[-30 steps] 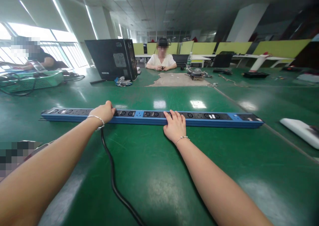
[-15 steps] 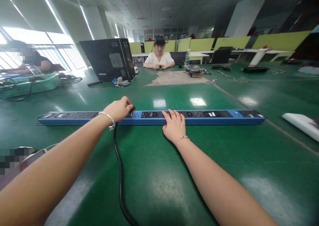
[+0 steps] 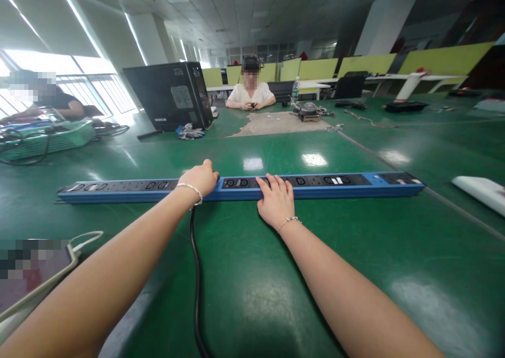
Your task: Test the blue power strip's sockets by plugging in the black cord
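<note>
Leftmost, on the green counter point(image 3: 236, 258), lies a device point(image 3: 43, 266) with a blurred screen and a pale cable point(image 3: 89, 238), near the person's left forearm; nothing on it can be read. Beyond it stands a green basket point(image 3: 65, 137) with dark cables in it, and behind that sits a person in a dark top point(image 3: 59, 99). A long blue-and-black power strip point(image 3: 240, 193) lies flat across the counter in front of the person, its left end short of the basket and its sockets facing up. Behind its left half, a black computer tower point(image 3: 163, 98) bears a large pale label point(image 3: 182, 97) and smaller stickers, their print too small to read. Gloves point(image 3: 190, 132) lie by its base. The hands are apart. The left hand point(image 3: 201, 178) is closed round a black plug point(image 3: 218, 178), mostly hidden, over the strip left of its middle; whether it sits in a socket I cannot tell. A black cord point(image 3: 196, 279) trails below the wrist. Across the counter sits a person in a white top point(image 3: 243, 93). Right of the strip's middle, the right hand point(image 3: 275, 197) is spread, fingertips resting on top. Farther right, small white labels point(image 3: 337, 180) between sockets are illegible. A white object point(image 3: 479, 191) lies beyond the right end.
</note>
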Demonstrator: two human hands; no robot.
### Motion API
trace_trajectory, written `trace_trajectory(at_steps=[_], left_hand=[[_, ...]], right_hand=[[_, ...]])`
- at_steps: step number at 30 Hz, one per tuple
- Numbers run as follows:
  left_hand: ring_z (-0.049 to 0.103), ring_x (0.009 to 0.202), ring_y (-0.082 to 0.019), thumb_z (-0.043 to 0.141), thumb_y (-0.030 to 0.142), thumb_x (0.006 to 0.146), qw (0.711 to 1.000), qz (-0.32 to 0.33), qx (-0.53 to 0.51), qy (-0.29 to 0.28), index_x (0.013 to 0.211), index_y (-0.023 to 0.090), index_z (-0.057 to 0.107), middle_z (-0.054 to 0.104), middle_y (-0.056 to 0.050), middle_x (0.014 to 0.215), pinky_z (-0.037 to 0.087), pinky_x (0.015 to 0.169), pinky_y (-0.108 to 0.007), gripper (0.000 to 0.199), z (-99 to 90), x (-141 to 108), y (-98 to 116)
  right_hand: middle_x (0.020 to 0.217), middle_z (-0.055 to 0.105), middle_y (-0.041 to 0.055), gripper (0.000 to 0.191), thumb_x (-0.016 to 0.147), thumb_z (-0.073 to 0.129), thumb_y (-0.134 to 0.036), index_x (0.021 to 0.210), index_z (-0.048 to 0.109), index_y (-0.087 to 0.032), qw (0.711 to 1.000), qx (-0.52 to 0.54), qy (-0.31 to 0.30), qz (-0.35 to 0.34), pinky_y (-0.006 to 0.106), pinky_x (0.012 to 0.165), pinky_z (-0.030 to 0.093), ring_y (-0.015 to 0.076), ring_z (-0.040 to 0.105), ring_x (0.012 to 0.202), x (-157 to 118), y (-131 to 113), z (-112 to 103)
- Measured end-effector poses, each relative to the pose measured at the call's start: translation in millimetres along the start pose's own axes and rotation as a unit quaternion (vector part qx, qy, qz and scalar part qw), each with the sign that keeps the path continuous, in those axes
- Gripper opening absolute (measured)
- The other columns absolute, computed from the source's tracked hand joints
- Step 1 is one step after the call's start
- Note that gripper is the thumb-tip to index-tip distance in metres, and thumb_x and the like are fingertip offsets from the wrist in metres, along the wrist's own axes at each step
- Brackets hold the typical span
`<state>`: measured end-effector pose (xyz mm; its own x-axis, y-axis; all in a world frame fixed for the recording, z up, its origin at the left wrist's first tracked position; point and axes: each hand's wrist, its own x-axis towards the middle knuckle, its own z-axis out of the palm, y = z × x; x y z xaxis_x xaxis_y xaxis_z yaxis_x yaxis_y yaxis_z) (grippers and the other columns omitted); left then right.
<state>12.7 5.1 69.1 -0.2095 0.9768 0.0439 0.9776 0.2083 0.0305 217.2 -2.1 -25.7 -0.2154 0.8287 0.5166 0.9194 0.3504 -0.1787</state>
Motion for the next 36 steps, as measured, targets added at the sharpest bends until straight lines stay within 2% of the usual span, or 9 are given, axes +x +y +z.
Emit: trace_trajectory(at_steps=[4,11,16,21,25,28,32,34,36], left_hand=[[0.064,0.093,-0.033,0.033,0.040,0.084,1.000,-0.012,0.012,0.008,0.110,0.013,0.049,0.067,-0.022,0.097,0.047,0.075,-0.041,0.041,1.6,-6.1,4.3],[0.064,0.095,-0.033,0.033,0.039,0.083,1.000,-0.007,0.015,-0.021,0.110,0.013,0.049,0.067,-0.023,0.100,0.047,0.075,-0.041,0.041,5.6,-3.1,4.6],[0.065,0.092,-0.031,0.031,0.034,0.084,0.999,-0.007,0.039,-0.014,0.111,0.017,0.049,0.068,-0.020,0.100,0.047,0.074,-0.041,0.036,11.3,-5.3,11.3],[0.066,0.089,-0.031,0.027,0.037,0.086,0.999,-0.005,0.035,-0.001,0.112,0.017,0.047,0.068,-0.019,0.096,0.047,0.073,-0.041,0.038,16.1,-9.4,9.9],[0.066,0.088,-0.031,0.028,0.037,0.085,1.000,0.001,0.030,0.002,0.111,0.017,0.047,0.068,-0.019,0.095,0.047,0.072,-0.041,0.038,17.9,-8.6,8.2],[0.066,0.089,-0.032,0.029,0.036,0.085,1.000,-0.001,0.025,0.005,0.111,0.015,0.048,0.068,-0.021,0.096,0.047,0.072,-0.041,0.038,18.4,-8.0,8.2],[0.065,0.091,-0.031,0.032,0.035,0.085,1.000,-0.013,0.021,0.007,0.110,0.013,0.049,0.067,-0.022,0.097,0.048,0.074,-0.041,0.037,6.3,-10.8,10.0],[0.065,0.092,-0.031,0.033,0.036,0.085,0.999,-0.022,0.014,0.042,0.111,0.013,0.049,0.068,-0.021,0.096,0.048,0.075,-0.041,0.038,-8.8,-13.7,12.8],[0.065,0.092,-0.030,0.033,0.039,0.086,0.994,-0.027,-0.010,0.102,0.112,0.014,0.049,0.068,-0.019,0.097,0.048,0.076,-0.041,0.040,-26.4,-16.4,18.4]], right_hand=[[0.140,0.045,0.0057,0.055,0.077,0.049,-0.020,0.131,0.050,-0.028,1.000,0.003,0.000,0.001,0.043,0.108,0.016,0.0238,0.033,0.129,-0.1,0.2,-0.1],[0.140,0.045,0.0058,0.055,0.077,0.050,-0.020,0.131,0.050,-0.028,1.000,0.008,0.001,-0.001,0.044,0.108,0.017,0.0242,0.034,0.129,-0.3,0.2,0.8],[0.141,0.044,0.0064,0.055,0.077,0.050,-0.021,0.132,0.050,-0.026,1.000,0.015,-0.014,-0.003,0.045,0.108,0.018,0.0251,0.033,0.130,0.7,0.0,-2.3],[0.141,0.045,0.0066,0.053,0.079,0.047,-0.021,0.132,0.050,-0.020,0.999,0.010,-0.037,-0.002,0.043,0.108,0.020,0.0236,0.034,0.130,1.2,17.2,-10.6],[0.142,0.044,0.0056,0.056,0.078,0.047,-0.020,0.134,0.047,-0.023,0.999,-0.019,-0.027,0.012,0.047,0.108,0.018,0.0252,0.033,0.131,-1.7,36.3,-12.3],[0.142,0.043,0.0058,0.057,0.077,0.049,-0.021,0.134,0.047,-0.022,1.000,-0.029,-0.007,0.004,0.048,0.108,0.017,0.0257,0.032,0.131,-4.3,40.0,-8.6],[0.141,0.044,0.0072,0.056,0.077,0.049,-0.022,0.133,0.048,-0.020,0.999,-0.037,0.011,0.010,0.048,0.108,0.016,0.0263,0.033,0.130,-5.3,36.1,-4.3],[0.141,0.045,0.0072,0.057,0.076,0.049,-0.022,0.133,0.048,-0.020,0.999,-0.039,0.014,0.010,0.048,0.108,0.016,0.0261,0.033,0.130,-5.1,34.9,-3.9],[0.140,0.045,0.0072,0.057,0.076,0.049,-0.022,0.133,0.048,-0.020,0.999,-0.039,0.015,0.007,0.048,0.108,0.016,0.0260,0.033,0.130,-4.8,34.8,-4.1]])
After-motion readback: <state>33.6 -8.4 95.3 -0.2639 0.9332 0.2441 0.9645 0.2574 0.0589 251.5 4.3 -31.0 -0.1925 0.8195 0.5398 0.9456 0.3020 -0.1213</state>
